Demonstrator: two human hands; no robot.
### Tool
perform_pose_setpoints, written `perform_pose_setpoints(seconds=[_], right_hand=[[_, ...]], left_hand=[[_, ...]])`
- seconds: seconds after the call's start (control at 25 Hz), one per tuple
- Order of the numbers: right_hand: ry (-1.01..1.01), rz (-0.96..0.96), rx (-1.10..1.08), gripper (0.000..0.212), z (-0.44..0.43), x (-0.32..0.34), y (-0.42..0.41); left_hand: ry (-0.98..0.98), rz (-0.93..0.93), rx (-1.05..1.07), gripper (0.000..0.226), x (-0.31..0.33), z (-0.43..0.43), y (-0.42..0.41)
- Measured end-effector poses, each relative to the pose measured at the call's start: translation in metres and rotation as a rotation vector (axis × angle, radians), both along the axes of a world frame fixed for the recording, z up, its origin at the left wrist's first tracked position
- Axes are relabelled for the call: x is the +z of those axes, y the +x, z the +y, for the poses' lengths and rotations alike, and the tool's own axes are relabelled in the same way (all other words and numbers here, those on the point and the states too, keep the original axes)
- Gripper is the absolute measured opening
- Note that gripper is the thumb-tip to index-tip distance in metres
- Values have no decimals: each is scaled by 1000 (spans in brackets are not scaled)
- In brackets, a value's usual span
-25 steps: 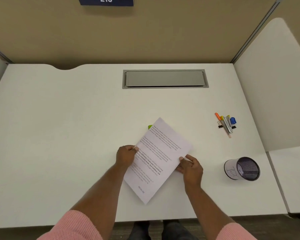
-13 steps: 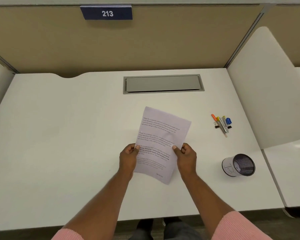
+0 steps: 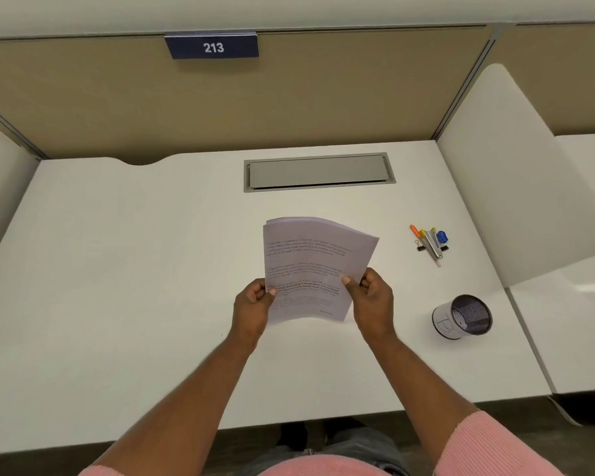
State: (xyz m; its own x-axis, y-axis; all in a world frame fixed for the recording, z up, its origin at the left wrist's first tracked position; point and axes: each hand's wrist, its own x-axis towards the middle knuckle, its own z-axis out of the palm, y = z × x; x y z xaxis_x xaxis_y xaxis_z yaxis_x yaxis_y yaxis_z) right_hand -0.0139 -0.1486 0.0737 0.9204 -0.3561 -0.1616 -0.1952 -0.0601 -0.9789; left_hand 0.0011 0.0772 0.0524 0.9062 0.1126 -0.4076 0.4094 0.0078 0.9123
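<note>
A thin stack of printed paper sheets (image 3: pixel 310 259) is held up above the middle of the white desk (image 3: pixel 124 269), text facing me. My left hand (image 3: pixel 253 305) pinches its lower left edge, thumb on the front. On the lower right edge, my right hand (image 3: pixel 371 298) pinches the stack the same way. The top of the stack curls back slightly.
A small pile of markers, a pen and binder clips (image 3: pixel 430 242) lies to the right. A mesh pen cup (image 3: pixel 462 319) with a white label lies tipped on its side at the right front. A grey cable hatch (image 3: pixel 318 171) sits at the back; white dividers flank the desk.
The paper stack was lifted off the desk and turned from slanted to nearly upright in front of me. A green object seen behind it earlier is now hidden.
</note>
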Motion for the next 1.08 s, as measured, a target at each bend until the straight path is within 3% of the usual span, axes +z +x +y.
perform_pose_setpoints(seconds=[0.24,0.52,0.88,1.08], right_hand=[[-12,2,46,27,-4,3,-17],[-81,-32,80,27,-5,4,-17],[-132,-65,71,33,-5,7,-17],[-138,-35,90,35,-8,2,-18]], left_hand=[[12,-20,-26,32,0,-6,-12],[40,-49,-30,43,2,-8,-19],[133,-110,-38,48,14,-12,-24],[159,-106,-56,38,17,-19,-26]])
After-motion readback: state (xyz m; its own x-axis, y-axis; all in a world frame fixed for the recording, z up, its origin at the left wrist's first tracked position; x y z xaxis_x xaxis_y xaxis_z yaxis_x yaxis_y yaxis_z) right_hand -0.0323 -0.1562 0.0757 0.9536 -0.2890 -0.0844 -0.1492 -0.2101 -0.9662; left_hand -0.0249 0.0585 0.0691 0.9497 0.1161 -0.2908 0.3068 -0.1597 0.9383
